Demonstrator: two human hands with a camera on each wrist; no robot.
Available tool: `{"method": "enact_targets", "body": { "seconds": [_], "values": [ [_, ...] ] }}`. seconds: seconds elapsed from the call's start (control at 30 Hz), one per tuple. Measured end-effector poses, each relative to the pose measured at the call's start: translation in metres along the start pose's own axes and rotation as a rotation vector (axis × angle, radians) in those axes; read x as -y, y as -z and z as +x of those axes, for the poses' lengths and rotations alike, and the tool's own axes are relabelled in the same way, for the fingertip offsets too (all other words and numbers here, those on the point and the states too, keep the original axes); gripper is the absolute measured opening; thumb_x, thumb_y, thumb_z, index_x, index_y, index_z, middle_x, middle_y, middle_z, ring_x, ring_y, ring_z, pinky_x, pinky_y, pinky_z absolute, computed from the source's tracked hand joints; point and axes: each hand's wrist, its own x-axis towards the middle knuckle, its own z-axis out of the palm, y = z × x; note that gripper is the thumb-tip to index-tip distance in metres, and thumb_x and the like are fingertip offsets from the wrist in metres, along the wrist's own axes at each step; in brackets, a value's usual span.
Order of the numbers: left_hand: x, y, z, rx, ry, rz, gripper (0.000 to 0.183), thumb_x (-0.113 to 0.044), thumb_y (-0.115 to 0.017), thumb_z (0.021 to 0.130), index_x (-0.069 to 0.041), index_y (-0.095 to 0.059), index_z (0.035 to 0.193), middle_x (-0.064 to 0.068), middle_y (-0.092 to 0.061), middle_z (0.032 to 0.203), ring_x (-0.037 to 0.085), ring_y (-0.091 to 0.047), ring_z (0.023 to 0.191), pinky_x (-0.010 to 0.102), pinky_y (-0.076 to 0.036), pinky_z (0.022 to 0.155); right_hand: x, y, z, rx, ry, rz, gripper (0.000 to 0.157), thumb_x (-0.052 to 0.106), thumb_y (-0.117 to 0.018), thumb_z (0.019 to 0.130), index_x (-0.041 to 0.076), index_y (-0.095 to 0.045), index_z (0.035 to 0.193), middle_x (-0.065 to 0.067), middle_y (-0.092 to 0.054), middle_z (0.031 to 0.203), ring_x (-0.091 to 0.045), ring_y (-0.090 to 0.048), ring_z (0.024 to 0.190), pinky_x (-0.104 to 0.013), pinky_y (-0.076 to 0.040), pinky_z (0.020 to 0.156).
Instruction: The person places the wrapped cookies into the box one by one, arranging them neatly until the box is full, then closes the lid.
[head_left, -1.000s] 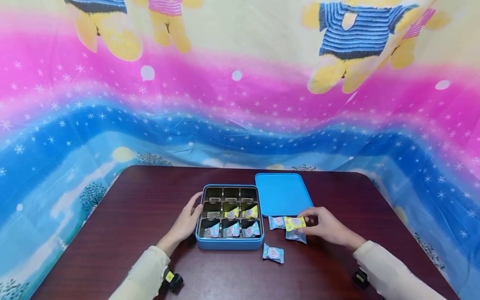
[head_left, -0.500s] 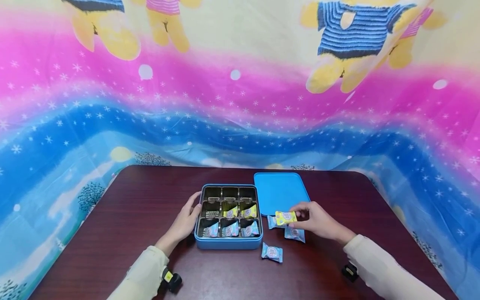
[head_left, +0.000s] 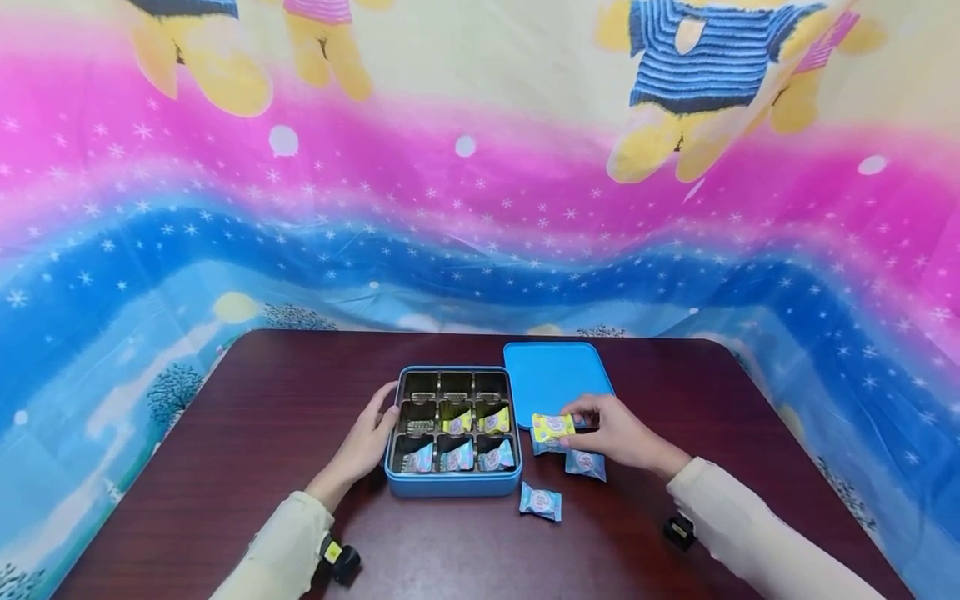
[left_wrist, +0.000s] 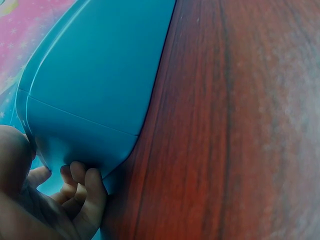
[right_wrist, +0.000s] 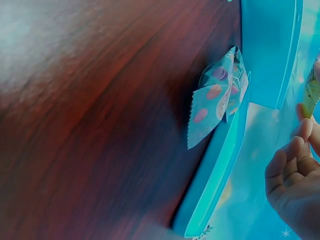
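A: Start at the left. What is the left hand (head_left: 366,437) doing?

B: It rests against the left side of the box (head_left: 453,486), with its fingers loosely bent and not wrapped round it. If that touch were to ease, a bump from the other side could slide the box across the table (head_left: 300,375).

A: And inside the box?

B: Three blue packets in the near row, two yellow ones in the middle row. They look light, so a hard jolt could shift them.

A: Moving right?

B: A loose blue packet (head_left: 540,502) lies just beside the box's near right corner. Farther back, the held yellow packet (head_left: 553,427) overlaps a second blue packet (head_left: 549,448) in the head view; I can't tell whether they touch. If it dips, it might drag that one along.

A: Does the lid (head_left: 558,379) matter?

B: It lies just behind, and its raised edge might snag a wrapper.

A: Last, the right hand (head_left: 618,429)?

B: It pinches the yellow packet at one end, so a loose pinch could let it twist or drop. A third blue packet (head_left: 585,465) sits close by, easily nudged by low fingers.
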Motion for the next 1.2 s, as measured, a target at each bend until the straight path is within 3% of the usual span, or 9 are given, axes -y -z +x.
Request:
{"method": "enact_targets", "body": {
  "seconds": [0.7,1.2],
  "values": [
    [0.001,0.002,0.003,0.009,0.002,0.004,0.048,-0.022,-0.037,0.111,-0.022,-0.029,0.158,0.022,-0.071,0.106,0.018,-0.07,0.085,0.032,-0.055,0.075,0.023,-0.017,0.025,-0.011,0.033,-0.009,0.025,0.027,-0.082,0.086,0.014,-0.075,0.106,-0.004,-0.056,0.087,-0.018,-0.045,0.078,-0.025,-0.04,0.061],
    [0.001,0.001,0.001,0.008,0.0,-0.003,0.048,-0.021,-0.037,0.111,-0.021,-0.03,0.158,0.023,-0.071,0.104,0.017,-0.069,0.082,0.033,-0.056,0.074,0.043,-0.037,0.036,-0.038,-0.023,-0.019,0.031,0.029,-0.082,0.086,0.013,-0.074,0.111,-0.003,-0.059,0.091,-0.019,-0.046,0.085,-0.031,-0.039,0.068]
  ]
}}
